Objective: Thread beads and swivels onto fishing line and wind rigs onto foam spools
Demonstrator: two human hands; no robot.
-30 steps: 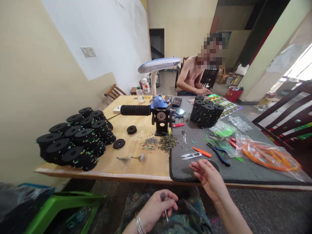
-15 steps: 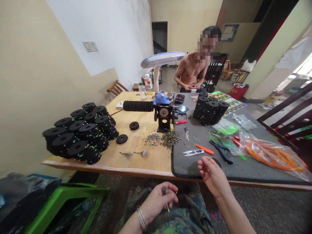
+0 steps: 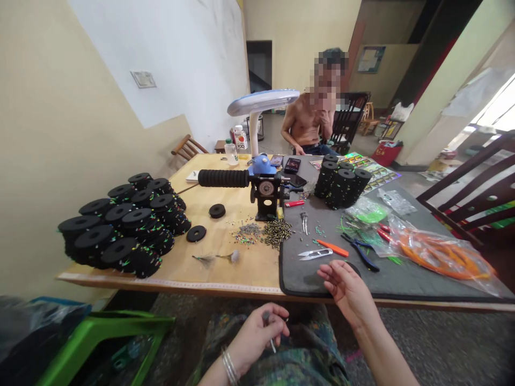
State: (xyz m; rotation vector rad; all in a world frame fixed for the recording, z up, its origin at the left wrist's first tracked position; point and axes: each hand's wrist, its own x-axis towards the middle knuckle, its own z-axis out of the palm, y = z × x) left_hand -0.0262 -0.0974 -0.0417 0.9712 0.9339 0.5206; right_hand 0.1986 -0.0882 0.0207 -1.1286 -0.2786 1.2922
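My left hand (image 3: 257, 335) rests over my lap below the table edge, its fingers pinched on a small grey piece with a thin pin sticking down. My right hand (image 3: 346, 289) is raised at the near edge of the grey mat (image 3: 402, 279), palm up with the fingers loosely apart and nothing visible in it. Just beyond it lie silver thread snips (image 3: 314, 253), an orange-handled tool (image 3: 333, 247) and blue-handled pliers (image 3: 362, 253). A black winding machine (image 3: 265, 195) with a long foam roller (image 3: 223, 178) stands mid-table.
Black foam spools are heaped at the left (image 3: 120, 225) and stacked at the back right (image 3: 341, 185). Loose beads (image 3: 277, 233) lie by the machine. Bags of orange (image 3: 438, 254) and green (image 3: 368, 214) material sit right. A person (image 3: 309, 123) sits across the table; a lamp (image 3: 261, 104), green stool (image 3: 100, 338), chair (image 3: 475, 187).
The view has shifted slightly. My hands stay almost where they were. The person across the table has raised a hand to the face.
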